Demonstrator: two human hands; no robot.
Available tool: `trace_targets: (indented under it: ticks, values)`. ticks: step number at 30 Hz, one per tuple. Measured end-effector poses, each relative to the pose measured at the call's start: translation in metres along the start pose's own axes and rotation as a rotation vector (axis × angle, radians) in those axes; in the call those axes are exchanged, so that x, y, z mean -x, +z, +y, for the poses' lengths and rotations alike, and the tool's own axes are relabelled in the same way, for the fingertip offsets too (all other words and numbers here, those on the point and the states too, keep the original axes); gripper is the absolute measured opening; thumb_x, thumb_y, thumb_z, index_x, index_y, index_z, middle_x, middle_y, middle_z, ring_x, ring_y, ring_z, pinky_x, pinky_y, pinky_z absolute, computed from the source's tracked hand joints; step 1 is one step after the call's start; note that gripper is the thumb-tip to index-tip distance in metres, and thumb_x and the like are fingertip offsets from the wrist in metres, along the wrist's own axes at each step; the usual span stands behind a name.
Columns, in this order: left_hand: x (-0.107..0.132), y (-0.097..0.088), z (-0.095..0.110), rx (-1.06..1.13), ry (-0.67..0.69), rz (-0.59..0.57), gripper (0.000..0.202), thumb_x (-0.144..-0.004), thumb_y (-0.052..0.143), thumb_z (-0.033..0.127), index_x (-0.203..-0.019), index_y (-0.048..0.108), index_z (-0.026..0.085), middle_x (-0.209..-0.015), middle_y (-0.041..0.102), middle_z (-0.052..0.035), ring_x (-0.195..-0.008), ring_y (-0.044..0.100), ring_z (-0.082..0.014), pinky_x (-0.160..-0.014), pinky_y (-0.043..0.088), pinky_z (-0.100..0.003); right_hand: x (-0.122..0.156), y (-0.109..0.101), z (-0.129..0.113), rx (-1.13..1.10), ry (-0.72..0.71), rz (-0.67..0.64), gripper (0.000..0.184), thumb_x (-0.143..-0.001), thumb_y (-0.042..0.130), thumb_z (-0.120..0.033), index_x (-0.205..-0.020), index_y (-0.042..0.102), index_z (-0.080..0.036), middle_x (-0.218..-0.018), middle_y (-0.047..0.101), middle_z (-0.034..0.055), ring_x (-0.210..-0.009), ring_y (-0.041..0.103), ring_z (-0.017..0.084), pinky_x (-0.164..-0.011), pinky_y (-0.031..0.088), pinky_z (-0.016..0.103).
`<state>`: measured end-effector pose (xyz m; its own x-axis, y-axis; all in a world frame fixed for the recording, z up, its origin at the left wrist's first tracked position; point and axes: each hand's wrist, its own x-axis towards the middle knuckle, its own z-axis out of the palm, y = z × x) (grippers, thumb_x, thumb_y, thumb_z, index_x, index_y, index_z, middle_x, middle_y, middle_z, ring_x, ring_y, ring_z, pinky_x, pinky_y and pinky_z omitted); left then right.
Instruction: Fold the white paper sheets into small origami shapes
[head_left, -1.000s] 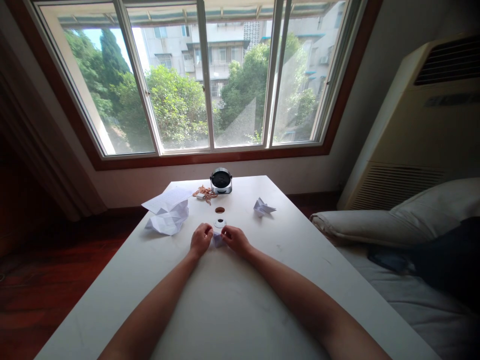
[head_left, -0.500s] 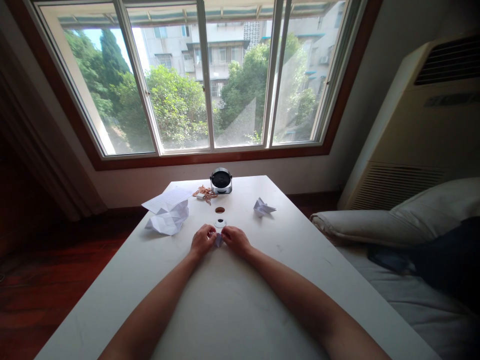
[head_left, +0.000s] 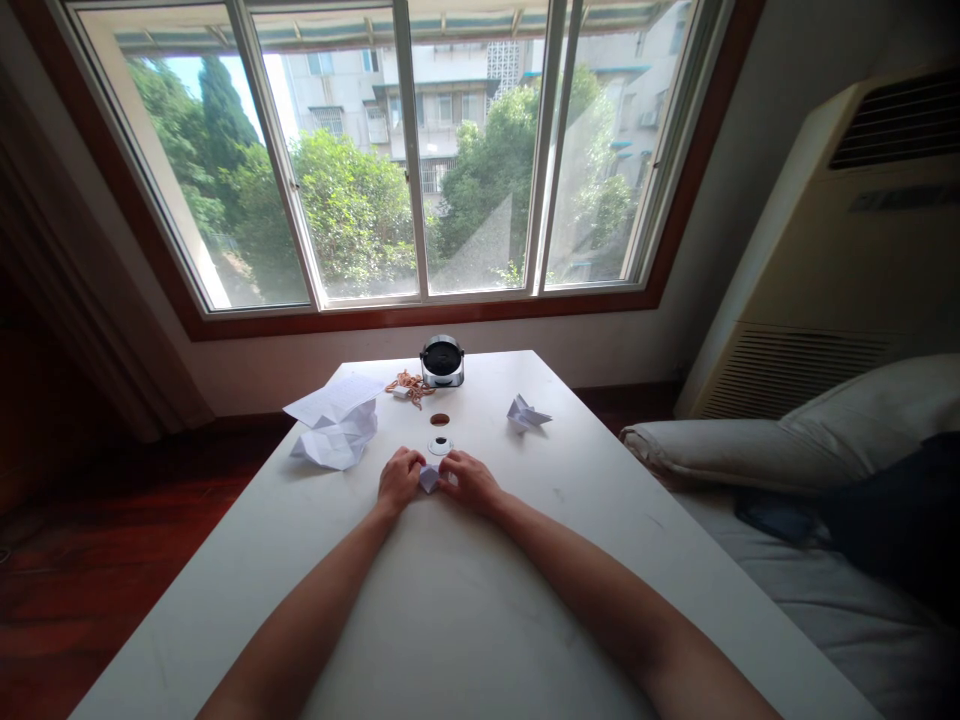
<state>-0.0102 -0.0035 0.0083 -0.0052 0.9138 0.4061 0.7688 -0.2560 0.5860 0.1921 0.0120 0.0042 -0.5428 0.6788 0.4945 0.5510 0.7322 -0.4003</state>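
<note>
My left hand point(head_left: 398, 476) and my right hand point(head_left: 466, 480) meet near the middle of the white table point(head_left: 465, 610). Between them they pinch a small folded piece of pale paper point(head_left: 430, 478), with the fingers of both hands curled closed on it. Most of the paper is hidden by the fingers. Just beyond the hands lie a small white ring point(head_left: 440, 446) and a brown disc point(head_left: 439, 419).
A crumpled white paper point(head_left: 334, 442) and a flat sheet point(head_left: 334, 398) lie at the left. A folded paper shape point(head_left: 526, 413) sits at the right. A small round device point(head_left: 442, 361) and an orange cord point(head_left: 406, 387) stand by the far edge. A bed with a pillow point(head_left: 795, 440) adjoins the table's right side.
Both hands have drawn slightly closer together over the small paper, and the fingers have shifted on it. Nothing else on the table has moved.
</note>
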Motion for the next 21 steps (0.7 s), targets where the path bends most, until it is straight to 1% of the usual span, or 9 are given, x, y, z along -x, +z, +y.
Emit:
trace_targets:
  ticks: [3,6,9,12,17,21]
  values:
    - [-0.002,0.0,-0.003,-0.006,-0.018,0.003,0.022,-0.086,0.05,0.017,-0.08,0.07,0.022,-0.088,0.065,-0.0031,-0.081,0.06,-0.0167,-0.079,0.043,-0.028,-0.001,0.002,0.003,-0.028,0.011,0.006,0.005,-0.085,0.069,-0.026,-0.087,0.068,-0.022,-0.092,0.065,0.0046,-0.087,0.058,0.019,-0.075,0.042,0.028]
    - [-0.005,-0.003,-0.006,0.001,-0.062,-0.021,0.023,-0.085,0.048,0.017,-0.078,0.069,0.022,-0.085,0.069,-0.0028,-0.079,0.06,-0.0173,-0.075,0.041,-0.027,-0.002,0.002,0.007,-0.083,0.044,0.04,0.006,-0.087,0.066,-0.026,-0.084,0.068,-0.021,-0.089,0.066,0.0039,-0.079,0.058,0.017,-0.07,0.041,0.027]
    - [-0.007,-0.006,-0.009,0.022,-0.111,-0.055,0.024,-0.083,0.047,0.018,-0.075,0.069,0.023,-0.074,0.069,-0.0011,-0.071,0.059,-0.0172,-0.068,0.039,-0.026,-0.003,0.0,0.009,-0.153,0.098,0.071,0.011,-0.089,0.062,-0.027,-0.082,0.067,-0.02,-0.083,0.066,0.003,-0.068,0.055,0.015,-0.066,0.04,0.027]
    - [-0.008,-0.01,-0.011,0.072,-0.134,-0.076,0.024,-0.084,0.048,0.025,-0.073,0.07,0.023,-0.064,0.066,0.0006,-0.065,0.057,-0.0167,-0.063,0.038,-0.025,-0.004,-0.002,0.011,-0.187,0.143,0.107,0.013,-0.089,0.06,-0.028,-0.08,0.065,-0.02,-0.08,0.066,0.0022,-0.066,0.054,0.015,-0.065,0.04,0.026]
    - [-0.01,-0.012,-0.012,0.182,-0.099,-0.058,0.032,-0.087,0.05,0.043,-0.076,0.07,0.02,-0.067,0.067,0.0008,-0.067,0.059,-0.0157,-0.063,0.041,-0.023,-0.007,-0.001,0.014,-0.218,0.217,0.185,0.015,-0.088,0.059,-0.029,-0.077,0.062,-0.019,-0.075,0.066,0.0018,-0.066,0.054,0.016,-0.063,0.039,0.026]
    - [-0.01,-0.01,-0.012,0.2,-0.081,-0.063,0.032,-0.086,0.053,0.046,-0.077,0.069,0.02,-0.068,0.067,0.0008,-0.065,0.059,-0.0149,-0.062,0.042,-0.023,-0.008,0.001,0.018,-0.237,0.292,0.25,0.017,-0.086,0.057,-0.03,-0.073,0.057,-0.019,-0.066,0.06,-0.0011,-0.06,0.05,0.014,-0.057,0.035,0.024]
